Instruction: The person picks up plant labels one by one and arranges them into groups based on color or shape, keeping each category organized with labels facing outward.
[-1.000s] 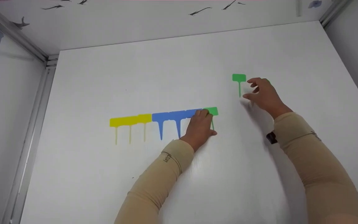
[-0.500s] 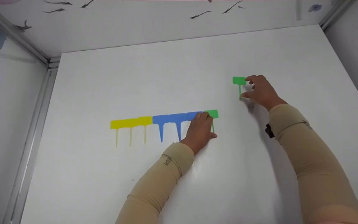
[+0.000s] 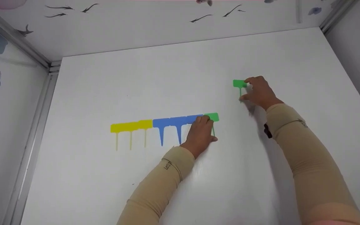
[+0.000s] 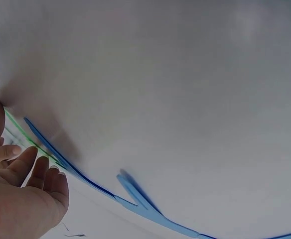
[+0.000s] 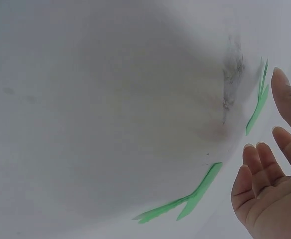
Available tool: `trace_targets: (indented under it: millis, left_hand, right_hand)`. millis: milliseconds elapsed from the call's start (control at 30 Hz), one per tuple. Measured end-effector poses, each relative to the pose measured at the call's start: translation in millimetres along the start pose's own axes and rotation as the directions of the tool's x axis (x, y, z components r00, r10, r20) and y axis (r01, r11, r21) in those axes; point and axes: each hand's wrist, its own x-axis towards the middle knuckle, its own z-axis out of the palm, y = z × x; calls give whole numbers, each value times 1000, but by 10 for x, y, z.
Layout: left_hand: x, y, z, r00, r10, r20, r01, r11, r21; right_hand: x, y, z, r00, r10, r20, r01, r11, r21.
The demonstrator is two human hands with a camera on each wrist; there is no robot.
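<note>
In the head view, yellow T-shaped plant labels point(image 3: 123, 127), blue ones point(image 3: 170, 122) and one green label point(image 3: 212, 117) lie edge to edge in a row. My left hand point(image 3: 198, 134) holds the green label at the row's right end, fingers by its head and thumb at the stem tip. It hides part of the last blue label point(image 4: 51, 144). Up to the right, my right hand point(image 3: 259, 92) holds a second green label point(image 3: 238, 83), fingertips at its head's right edge, thumb at the stem tip. Another green label point(image 5: 198, 191) shows in the right wrist view.
Everything lies on a white board point(image 3: 105, 175). Behind it rises a white panel point(image 3: 155, 22) with fish drawings. A metal frame post point(image 3: 36, 131) and a patterned panel stand at the left, a plain wall point(image 3: 359, 47) at the right.
My right hand has moved left onto the upper green label, its fingertips now overlapping the edge. The left hand has stayed at the row's end. The view has tilted up slightly.
</note>
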Motion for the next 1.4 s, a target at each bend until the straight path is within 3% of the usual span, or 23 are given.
trace_targets:
  millis: [733, 1100, 1400]
  left_hand:
    - [-2, -18, 13, 1000, -13, 20, 13, 1000, 12]
    - [5, -13, -2, 1000, -14, 17, 15, 999, -41]
    - [24, -7, -10, 1000, 17, 11, -17, 1000, -15]
  right_hand:
    - [214, 32, 15, 993, 72, 95, -59, 989, -134]
    - [300, 37, -42, 984, 78, 158, -49, 983, -180]
    - [306, 35, -111, 981, 66, 184, -32, 984, -178]
